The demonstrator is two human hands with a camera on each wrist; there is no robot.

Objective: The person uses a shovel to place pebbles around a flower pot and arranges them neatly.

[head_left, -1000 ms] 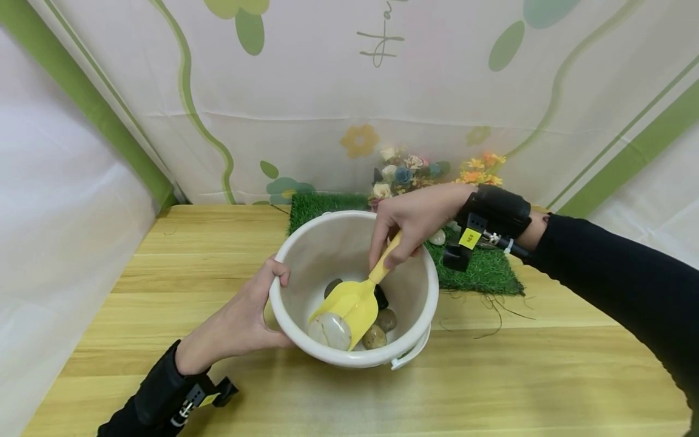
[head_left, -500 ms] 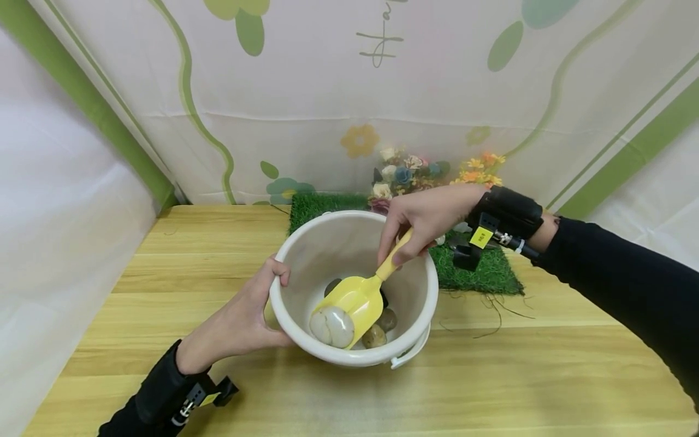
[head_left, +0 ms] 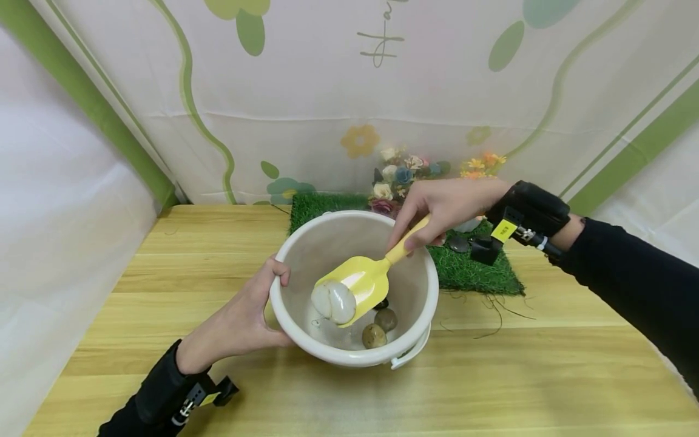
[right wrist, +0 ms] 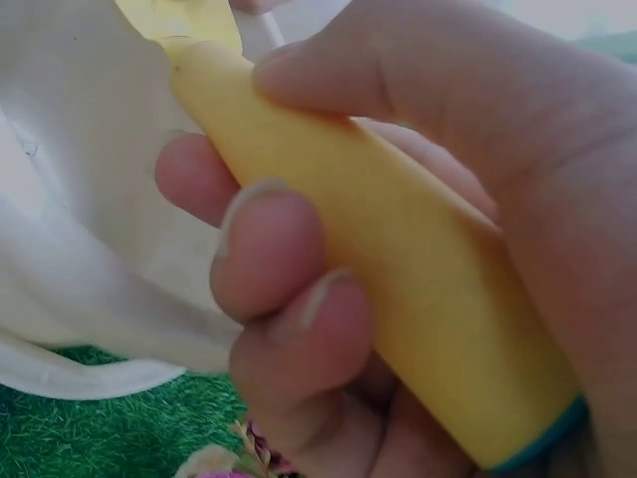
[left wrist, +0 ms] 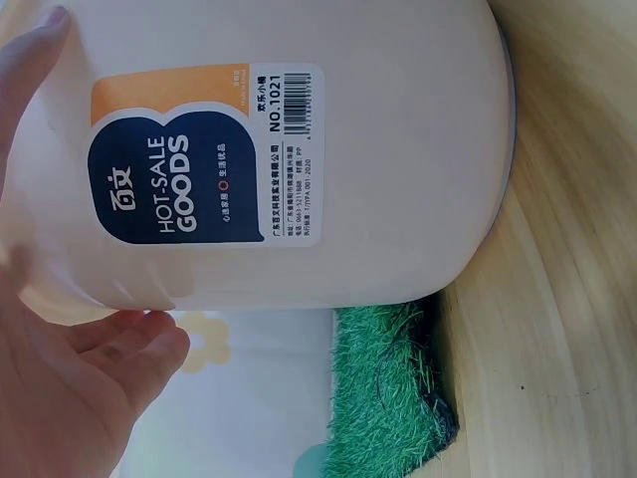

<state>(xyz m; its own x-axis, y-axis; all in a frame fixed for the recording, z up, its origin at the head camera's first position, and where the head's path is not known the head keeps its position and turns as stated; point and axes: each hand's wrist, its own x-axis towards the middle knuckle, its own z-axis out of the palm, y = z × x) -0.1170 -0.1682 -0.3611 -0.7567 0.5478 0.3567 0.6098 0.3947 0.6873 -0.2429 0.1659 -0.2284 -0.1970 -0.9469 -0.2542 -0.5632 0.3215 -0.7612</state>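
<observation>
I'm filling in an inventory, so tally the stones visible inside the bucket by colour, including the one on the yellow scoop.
White: 1, the white stone on the yellow scoop
Brown: 2, the nearer brown stone and the farther brown stone
Black: 1, the black stone, partly hidden
Total: 4 in view; the scoop may hide others.
</observation>
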